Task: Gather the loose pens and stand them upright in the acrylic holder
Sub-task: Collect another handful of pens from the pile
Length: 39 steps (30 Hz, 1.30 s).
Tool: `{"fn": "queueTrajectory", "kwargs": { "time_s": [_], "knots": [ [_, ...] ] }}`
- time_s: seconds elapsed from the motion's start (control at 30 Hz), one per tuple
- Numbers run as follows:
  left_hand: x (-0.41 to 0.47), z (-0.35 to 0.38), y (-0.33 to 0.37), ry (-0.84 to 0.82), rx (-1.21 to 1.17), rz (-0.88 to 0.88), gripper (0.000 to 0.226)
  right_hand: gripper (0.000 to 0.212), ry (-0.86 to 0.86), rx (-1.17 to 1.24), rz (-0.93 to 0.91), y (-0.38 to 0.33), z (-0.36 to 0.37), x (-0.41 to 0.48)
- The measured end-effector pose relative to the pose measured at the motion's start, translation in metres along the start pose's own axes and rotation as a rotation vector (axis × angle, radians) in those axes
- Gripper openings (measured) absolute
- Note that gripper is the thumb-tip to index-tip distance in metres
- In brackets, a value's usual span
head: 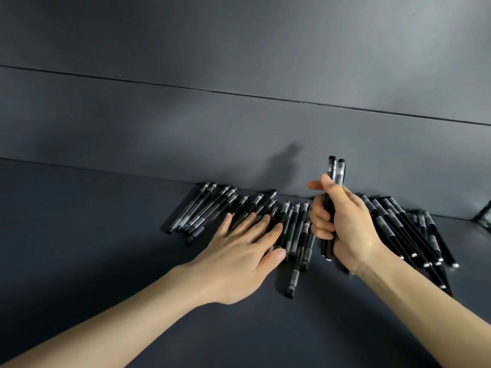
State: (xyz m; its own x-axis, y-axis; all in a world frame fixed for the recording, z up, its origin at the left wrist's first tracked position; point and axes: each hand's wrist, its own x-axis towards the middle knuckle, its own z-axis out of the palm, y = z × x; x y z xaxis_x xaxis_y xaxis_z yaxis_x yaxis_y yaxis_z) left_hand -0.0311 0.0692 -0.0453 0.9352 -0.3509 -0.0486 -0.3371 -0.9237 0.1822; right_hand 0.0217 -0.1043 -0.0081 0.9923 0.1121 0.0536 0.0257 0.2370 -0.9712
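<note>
Where the table (106, 235) meets the wall (186, 115), black pens lie in three loose groups. The left group (202, 211) fans out with its caps toward the wall and its tips slanting down to the left. The middle group (295, 235) lies nearly straight toward the viewer, with one pen reaching further forward than the rest. The right group (403, 229) slants down to the right and shows its silver tips at the near end.

Between the middle and right groups, a small bundle of held pens (335, 171) stands roughly upright, above the table. Two capped ends rise above the fist and the lower ends show beneath it. How many pens the bundle contains cannot be told.

The right hand (345, 221) grips this bundle. Its lower fingers (321, 224) curl round the barrels, the thumb presses along them, and the forefinger points out to the left.

The left hand (244, 251) lies palm down on the pens between the left and middle groups. Its fingers (261, 225) are straight and slightly spread, resting on the barrels, and the thumb lies beside the middle group.

Both forearms are bare. A clear-edged object (485, 216) is cut off at the right edge of the view, near the wall; whether it is the holder cannot be told.
</note>
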Motion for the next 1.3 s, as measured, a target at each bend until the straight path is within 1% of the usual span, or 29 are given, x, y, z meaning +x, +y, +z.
{"fn": "queueTrajectory", "kwargs": {
  "time_s": [0.13, 0.2, 0.27, 0.33, 0.37, 0.43, 0.5, 0.53, 0.67, 0.87, 1.03, 1.17, 1.23, 1.3],
  "knots": [
    [0.001, -0.003, -0.005, 0.093, 0.013, -0.044, 0.056, 0.026, 0.007, -0.027, -0.032, 0.001, -0.002, -0.001],
    [0.001, -0.002, -0.003, 0.083, -0.017, -0.003, 0.055, 0.026, 0.015, -0.056, -0.050, 0.000, -0.003, 0.000],
    [0.001, 0.000, 0.002, 0.038, -0.011, 0.054, 0.056, 0.025, 0.025, -0.077, -0.074, -0.005, -0.006, 0.001],
    [0.005, 0.000, 0.006, 0.023, -0.015, 0.062, 0.058, 0.025, 0.029, -0.090, -0.089, -0.012, -0.012, 0.000],
    [0.008, -0.002, 0.009, 0.039, -0.037, 0.050, 0.057, 0.025, 0.034, -0.091, -0.092, -0.015, -0.017, -0.002],
    [0.013, -0.006, 0.016, 0.127, -0.062, 0.026, 0.055, 0.025, 0.043, -0.090, -0.091, -0.020, -0.028, -0.005],
    [0.018, -0.009, 0.028, 0.214, -0.047, 0.038, 0.052, 0.025, 0.055, -0.085, -0.081, -0.024, -0.041, -0.008],
    [0.020, -0.009, 0.036, 0.220, -0.045, 0.049, 0.051, 0.025, 0.058, -0.083, -0.075, -0.025, -0.047, -0.009],
    [0.041, -0.003, 0.072, 0.197, 0.000, 0.050, 0.058, 0.026, 0.030, -0.073, -0.069, -0.033, -0.075, -0.011],
    [0.084, 0.001, 0.119, 0.210, 0.010, -0.044, 0.065, 0.025, -0.039, -0.088, -0.031, -0.048, -0.118, -0.013],
    [0.092, 0.000, 0.118, 0.217, -0.085, -0.118, 0.065, 0.023, -0.088, -0.087, 0.019, -0.044, -0.140, -0.011],
    [0.081, -0.004, 0.107, 0.271, -0.154, -0.117, 0.051, 0.026, -0.122, -0.012, 0.063, -0.041, -0.148, -0.012],
    [0.078, -0.009, 0.105, 0.228, -0.181, -0.114, 0.050, 0.029, -0.138, 0.016, 0.075, -0.040, -0.149, -0.013],
    [0.077, -0.011, 0.105, 0.177, -0.157, -0.107, 0.053, 0.030, -0.147, 0.031, 0.081, -0.037, -0.148, -0.013]
  ]
}}
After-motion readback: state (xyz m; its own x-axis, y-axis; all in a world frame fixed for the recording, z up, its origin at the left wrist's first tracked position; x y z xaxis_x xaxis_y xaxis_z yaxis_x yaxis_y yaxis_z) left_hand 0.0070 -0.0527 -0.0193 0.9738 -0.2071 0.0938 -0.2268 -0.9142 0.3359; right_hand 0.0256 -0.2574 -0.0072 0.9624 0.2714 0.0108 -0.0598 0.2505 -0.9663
